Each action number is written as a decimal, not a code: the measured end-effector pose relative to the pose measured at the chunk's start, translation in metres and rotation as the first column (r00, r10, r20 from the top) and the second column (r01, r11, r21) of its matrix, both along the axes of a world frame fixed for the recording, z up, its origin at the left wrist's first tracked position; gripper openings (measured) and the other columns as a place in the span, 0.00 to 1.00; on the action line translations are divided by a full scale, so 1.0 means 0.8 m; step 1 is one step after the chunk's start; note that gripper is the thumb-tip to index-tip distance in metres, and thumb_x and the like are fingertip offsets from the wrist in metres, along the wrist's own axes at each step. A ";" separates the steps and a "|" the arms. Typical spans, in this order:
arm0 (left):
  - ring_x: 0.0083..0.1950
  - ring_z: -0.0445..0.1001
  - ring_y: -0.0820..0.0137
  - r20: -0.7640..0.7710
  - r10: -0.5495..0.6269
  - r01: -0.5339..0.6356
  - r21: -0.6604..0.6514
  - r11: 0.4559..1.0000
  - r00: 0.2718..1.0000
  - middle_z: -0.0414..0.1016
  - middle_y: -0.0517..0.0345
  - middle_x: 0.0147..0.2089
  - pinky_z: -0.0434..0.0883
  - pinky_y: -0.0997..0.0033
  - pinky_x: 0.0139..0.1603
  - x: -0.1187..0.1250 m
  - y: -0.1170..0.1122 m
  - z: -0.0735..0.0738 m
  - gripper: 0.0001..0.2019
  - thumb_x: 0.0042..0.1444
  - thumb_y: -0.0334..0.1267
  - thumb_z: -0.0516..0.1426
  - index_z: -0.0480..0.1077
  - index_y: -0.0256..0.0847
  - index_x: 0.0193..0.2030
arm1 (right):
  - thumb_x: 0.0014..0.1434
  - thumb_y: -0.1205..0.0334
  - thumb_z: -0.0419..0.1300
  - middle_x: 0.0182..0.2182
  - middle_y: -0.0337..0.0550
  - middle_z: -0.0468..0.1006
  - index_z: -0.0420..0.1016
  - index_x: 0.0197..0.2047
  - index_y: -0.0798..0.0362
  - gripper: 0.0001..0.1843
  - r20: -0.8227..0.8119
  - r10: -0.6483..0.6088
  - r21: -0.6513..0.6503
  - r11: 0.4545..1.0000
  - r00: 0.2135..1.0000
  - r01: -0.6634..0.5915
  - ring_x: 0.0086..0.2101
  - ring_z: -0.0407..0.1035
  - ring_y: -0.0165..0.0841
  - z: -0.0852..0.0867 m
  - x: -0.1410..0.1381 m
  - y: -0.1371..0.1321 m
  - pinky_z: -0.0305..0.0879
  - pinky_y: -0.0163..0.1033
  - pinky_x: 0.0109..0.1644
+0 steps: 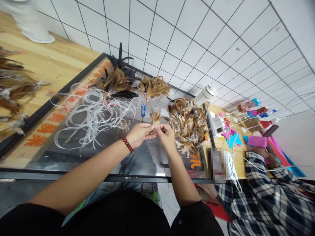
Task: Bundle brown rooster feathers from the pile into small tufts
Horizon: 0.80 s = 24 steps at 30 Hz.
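Between the fingertips of both hands, a small tuft of brown feathers (156, 117) points away from me. My left hand (142, 133), with a bead bracelet (127, 144) at the wrist, pinches its base from the left. From the right, my right hand (165, 133) pinches the same base with thumb and forefinger. A heap of brown and white feathers (188, 123) lies close by on the right. Beyond my hands are a bundle of brown feathers (154, 88) with reddish stems and blue-handled thread snips (143, 109).
Loops of white plastic strip (86, 114) spread over the glass tabletop at left. Black and brown feathers (116, 80) stand behind them. A white bottle (206, 93) and power strip (216, 124) are at right. A person in a checked shirt (265, 193) sits beside coloured sheets (257, 141).
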<state>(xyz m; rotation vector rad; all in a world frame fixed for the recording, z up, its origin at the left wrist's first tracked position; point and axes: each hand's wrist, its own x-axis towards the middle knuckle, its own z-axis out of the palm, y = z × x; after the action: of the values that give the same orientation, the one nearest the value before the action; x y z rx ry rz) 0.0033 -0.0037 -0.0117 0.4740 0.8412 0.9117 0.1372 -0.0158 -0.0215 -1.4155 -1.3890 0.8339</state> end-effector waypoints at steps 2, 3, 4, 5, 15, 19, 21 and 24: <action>0.26 0.75 0.73 -0.043 -0.014 0.015 0.025 1.000 0.999 0.76 0.50 0.26 0.74 0.73 0.31 0.001 0.000 -0.002 0.07 0.46 0.32 0.66 0.75 0.29 0.28 | 0.55 0.57 0.59 0.27 0.38 0.70 0.75 0.28 0.53 0.10 0.095 0.025 0.036 0.999 0.995 -0.028 0.31 0.63 0.29 0.004 0.005 -0.001 0.61 0.35 0.38; 0.24 0.73 0.74 -0.068 -0.017 0.019 0.036 0.999 0.998 0.75 0.51 0.24 0.74 0.74 0.29 0.001 0.000 -0.002 0.07 0.46 0.32 0.66 0.74 0.29 0.26 | 0.56 0.58 0.58 0.28 0.39 0.71 0.76 0.30 0.53 0.09 0.136 0.051 0.052 0.997 0.989 -0.058 0.33 0.65 0.30 0.008 0.009 -0.001 0.62 0.35 0.40; 0.22 0.72 0.75 -0.092 -0.014 0.019 0.045 0.999 0.996 0.74 0.53 0.23 0.72 0.75 0.28 0.002 0.000 -0.002 0.07 0.46 0.32 0.66 0.74 0.29 0.25 | 0.57 0.59 0.57 0.30 0.40 0.72 0.77 0.32 0.53 0.09 0.179 0.074 0.068 0.994 0.981 -0.087 0.34 0.66 0.31 0.012 0.016 -0.002 0.62 0.36 0.42; 0.21 0.70 0.76 -0.109 -0.007 0.012 0.051 0.999 0.994 0.72 0.54 0.22 0.71 0.75 0.26 0.002 0.001 -0.001 0.07 0.47 0.31 0.65 0.73 0.29 0.24 | 0.58 0.60 0.56 0.32 0.41 0.73 0.77 0.36 0.52 0.09 0.235 0.090 0.081 0.990 0.968 -0.112 0.36 0.66 0.31 0.017 0.024 -0.002 0.63 0.36 0.43; 0.23 0.69 0.79 0.023 0.138 -0.136 -0.047 0.990 0.990 0.70 0.57 0.23 0.69 0.80 0.26 -0.003 0.007 0.007 0.06 0.56 0.25 0.56 0.72 0.30 0.29 | 0.64 0.65 0.49 0.39 0.48 0.75 0.77 0.42 0.52 0.14 0.942 0.312 -0.226 0.865 0.127 -0.449 0.41 0.65 0.37 0.054 0.067 0.002 0.57 0.40 0.46; 0.24 0.68 0.79 0.025 0.129 -0.126 -0.074 0.989 0.991 0.70 0.57 0.23 0.69 0.80 0.26 -0.003 0.007 0.009 0.07 0.57 0.25 0.55 0.72 0.31 0.29 | 0.64 0.68 0.48 0.37 0.51 0.74 0.75 0.39 0.58 0.14 0.937 0.312 -0.342 0.741 -0.155 -0.579 0.40 0.64 0.38 0.056 0.057 0.011 0.54 0.43 0.48; 0.24 0.68 0.79 0.030 0.127 -0.124 -0.077 0.989 0.991 0.70 0.57 0.23 0.69 0.80 0.26 -0.003 0.007 0.010 0.08 0.57 0.24 0.54 0.72 0.30 0.29 | 0.63 0.69 0.49 0.37 0.53 0.74 0.74 0.39 0.60 0.12 0.930 0.310 -0.364 0.707 -0.198 -0.606 0.39 0.65 0.38 0.055 0.055 0.015 0.54 0.44 0.47; 0.23 0.69 0.79 0.038 0.141 -0.138 -0.075 0.988 0.989 0.69 0.57 0.23 0.69 0.80 0.26 -0.003 0.007 0.011 0.08 0.58 0.24 0.53 0.71 0.30 0.30 | 0.60 0.66 0.52 0.36 0.53 0.74 0.73 0.39 0.60 0.10 0.943 0.318 -0.311 0.749 -0.094 -0.585 0.38 0.65 0.39 0.055 0.057 0.019 0.55 0.43 0.45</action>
<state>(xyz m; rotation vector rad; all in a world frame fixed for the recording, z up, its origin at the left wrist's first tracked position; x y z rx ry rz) 0.0005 0.0018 -0.0029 0.3344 0.8733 1.0127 0.1829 -0.0005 0.0228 -1.2499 -3.1258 -0.1697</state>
